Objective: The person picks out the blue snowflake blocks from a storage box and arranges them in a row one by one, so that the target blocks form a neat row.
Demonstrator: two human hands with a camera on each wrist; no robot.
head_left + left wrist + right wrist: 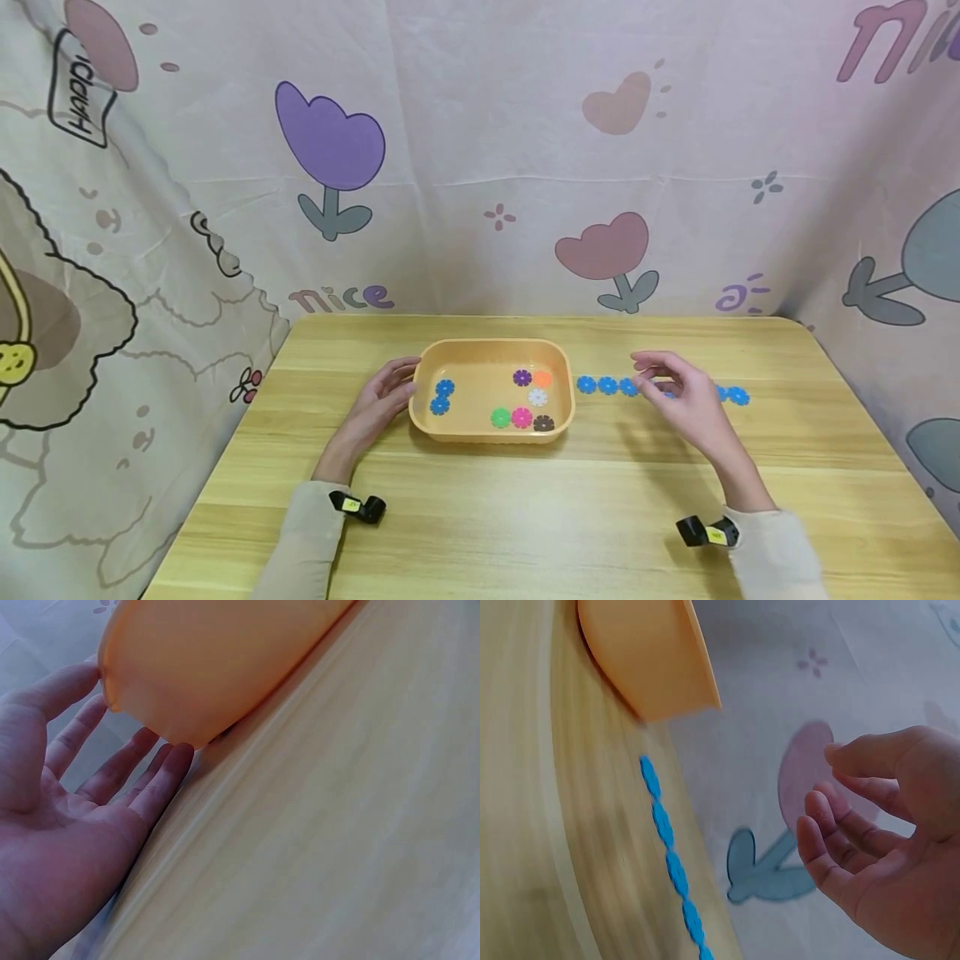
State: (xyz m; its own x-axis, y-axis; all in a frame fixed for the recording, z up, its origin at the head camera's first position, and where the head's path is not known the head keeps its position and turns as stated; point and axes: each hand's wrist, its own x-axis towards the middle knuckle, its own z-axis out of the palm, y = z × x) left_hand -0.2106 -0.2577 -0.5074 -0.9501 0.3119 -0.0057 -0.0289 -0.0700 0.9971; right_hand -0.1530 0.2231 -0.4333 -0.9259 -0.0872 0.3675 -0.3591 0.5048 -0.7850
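Observation:
A shallow orange plastic tray (491, 429) sits on the table. At its left end, my left hand (375, 400) touches the wall with loosely extended fingers; in the left wrist view the fingertips (180, 754) meet the lower edge and the thumb is by the rim. To the tray's right, blue flower-shaped discs (607, 385) lie in a row, with the nearer ones visible edge-on in the right wrist view. Above this row hovers my right hand (678, 400), fingers loosely bent and holding nothing. It hides the row's middle in the head view.
Inside the tray, two blue discs (442, 397) lie at the left. Purple (522, 378), orange, white, green (500, 418), pink and dark brown discs lie at the right. A patterned cloth (465, 125) hangs behind the wooden table (480, 517).

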